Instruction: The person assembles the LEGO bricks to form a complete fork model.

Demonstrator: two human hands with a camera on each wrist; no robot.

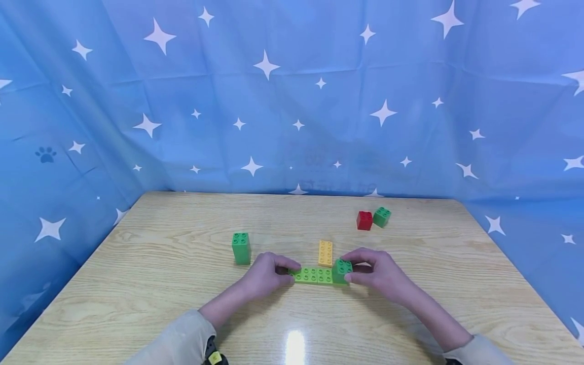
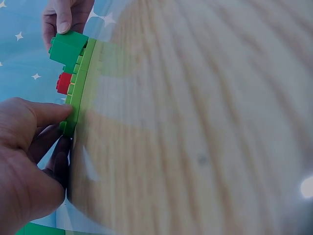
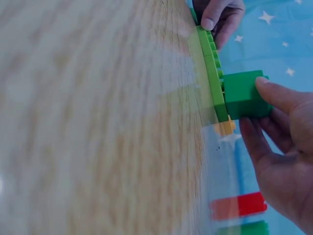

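Two flat light green building bricks [image 1: 306, 275] lie end to end in a row on the table. My left hand [image 1: 266, 276] pinches the row's left end between thumb and fingers. At the right end, my right hand [image 1: 378, 274] grips a dark green block [image 3: 244, 94] by its sides. This block stands over the studs of the right flat brick [image 3: 215, 85], and a narrow gap shows between them in the right wrist view. In the left wrist view the block [image 2: 68, 46] looks slightly tilted against the row.
A yellow flat brick [image 1: 325, 253] lies just behind the row. Further back on the right stand a red block [image 1: 364, 221] and a green block [image 1: 381, 217], close together. A tall green block [image 1: 242, 249] stands beyond my left hand. Starry blue cloth [image 1: 292, 101] hangs behind the table.
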